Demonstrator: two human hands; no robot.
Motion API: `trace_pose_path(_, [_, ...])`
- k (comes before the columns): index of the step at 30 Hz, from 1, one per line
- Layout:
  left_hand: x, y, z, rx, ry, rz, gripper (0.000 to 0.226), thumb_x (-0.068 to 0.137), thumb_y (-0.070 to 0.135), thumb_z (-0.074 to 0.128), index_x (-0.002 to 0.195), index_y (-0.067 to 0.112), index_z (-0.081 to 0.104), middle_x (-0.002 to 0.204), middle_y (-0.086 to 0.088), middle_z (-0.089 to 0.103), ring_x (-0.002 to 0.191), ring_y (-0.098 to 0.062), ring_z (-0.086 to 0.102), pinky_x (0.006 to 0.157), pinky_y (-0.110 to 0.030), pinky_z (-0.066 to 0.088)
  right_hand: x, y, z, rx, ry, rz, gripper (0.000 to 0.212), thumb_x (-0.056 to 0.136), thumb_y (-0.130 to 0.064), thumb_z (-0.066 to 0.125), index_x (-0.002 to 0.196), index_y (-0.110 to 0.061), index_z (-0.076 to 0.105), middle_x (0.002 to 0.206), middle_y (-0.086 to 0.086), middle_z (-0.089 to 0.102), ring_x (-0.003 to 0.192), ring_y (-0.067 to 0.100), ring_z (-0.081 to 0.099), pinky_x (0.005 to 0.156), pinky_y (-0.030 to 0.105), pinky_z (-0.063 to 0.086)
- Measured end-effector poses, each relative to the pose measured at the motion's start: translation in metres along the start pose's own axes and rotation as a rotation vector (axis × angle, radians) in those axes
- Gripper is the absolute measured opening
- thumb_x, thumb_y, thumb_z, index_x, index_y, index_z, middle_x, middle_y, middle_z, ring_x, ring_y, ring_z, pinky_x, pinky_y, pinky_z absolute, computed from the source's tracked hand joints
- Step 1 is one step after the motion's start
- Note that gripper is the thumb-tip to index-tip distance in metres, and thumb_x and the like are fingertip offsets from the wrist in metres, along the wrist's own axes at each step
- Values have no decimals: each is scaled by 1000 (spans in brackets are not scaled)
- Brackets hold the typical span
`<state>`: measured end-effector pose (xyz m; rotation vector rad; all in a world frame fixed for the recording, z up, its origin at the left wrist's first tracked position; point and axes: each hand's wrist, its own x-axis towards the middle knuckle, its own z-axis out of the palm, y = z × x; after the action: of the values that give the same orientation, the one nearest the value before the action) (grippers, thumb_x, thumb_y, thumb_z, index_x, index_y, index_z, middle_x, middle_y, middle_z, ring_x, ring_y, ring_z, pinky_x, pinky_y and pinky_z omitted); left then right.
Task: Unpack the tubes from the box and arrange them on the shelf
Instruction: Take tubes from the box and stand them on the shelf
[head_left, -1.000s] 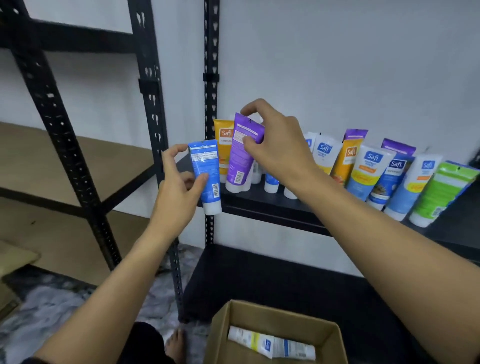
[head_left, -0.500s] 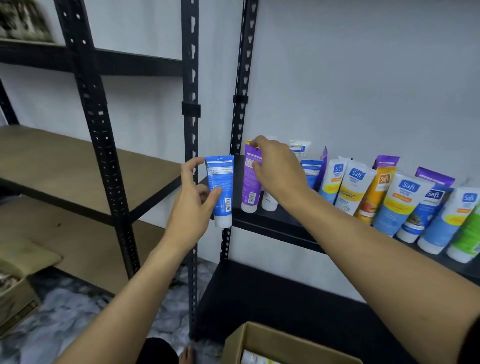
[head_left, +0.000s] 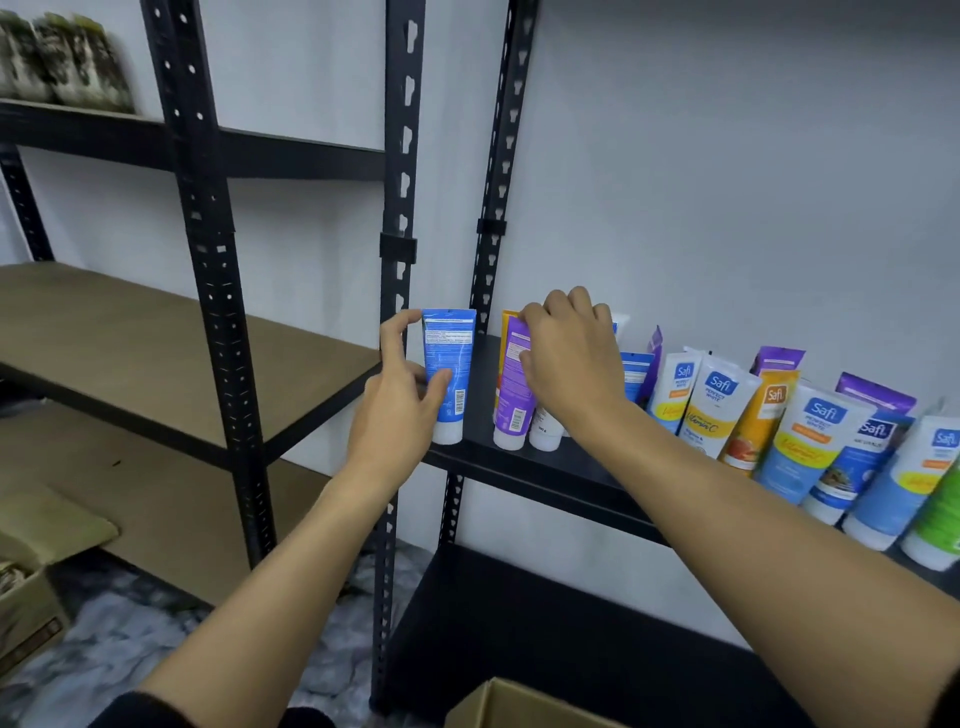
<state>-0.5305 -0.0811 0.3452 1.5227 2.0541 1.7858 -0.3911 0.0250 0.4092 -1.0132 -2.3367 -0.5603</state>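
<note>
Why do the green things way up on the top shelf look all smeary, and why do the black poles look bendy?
Head view: the green packets at top left are blurred, probably from camera motion at the frame edge; the blue tube in the left hand stays sharp enough to show its print. The black uprights lean and bow because the wide-angle lens distorts straight lines.

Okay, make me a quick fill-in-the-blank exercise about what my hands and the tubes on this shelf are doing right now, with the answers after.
1. The left hand holds a ____ tube upright at the shelf's left end.
2. The right hand grips a ____ tube standing on the black shelf.
3. Both held tubes have their white caps pointing ____.
4. At the bottom edge, only a corner of the cardboard ____ shows.

Answers: blue; purple; down; box
</note>
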Motion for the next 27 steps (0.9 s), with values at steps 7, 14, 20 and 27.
trace_pose_path(7, [31,3,19,175,26,65,60,99,26,56,141,38,14,81,-1,68,68,-17,67,56,-45,56,-4,3,1,69,-1,17,45,95,-39,62,133,-17,51,127,6,55,120,22,46,97,34,34])
trace_pose_path(14, [51,-2,51,204,15,11,64,101,22,52,148,33,10,83,-5,65,63,-15,61,46,-26,40,-6,8,1,103,-23,18,50,94,-40,63,137,-20,48,132,5,53,125,23,43,101,35,33])
trace_pose_path(20, [59,-14,72,145,-27,0,62,101,21,51,147,32,11,81,-6,63,62,-14,60,48,-27,44,-2,6,4,163,-26,27,47,93,-34,65,135,-20,50,130,2,55,123,22,42,99,36,30])
trace_pose_path(27, [52,-42,88,32,-74,30,70,99,14,54,146,47,14,93,0,67,73,-14,65,60,-31,50,-3,11,8,233,-28,45,49,94,-35,63,138,-22,49,132,0,56,126,20,40,100,34,26])
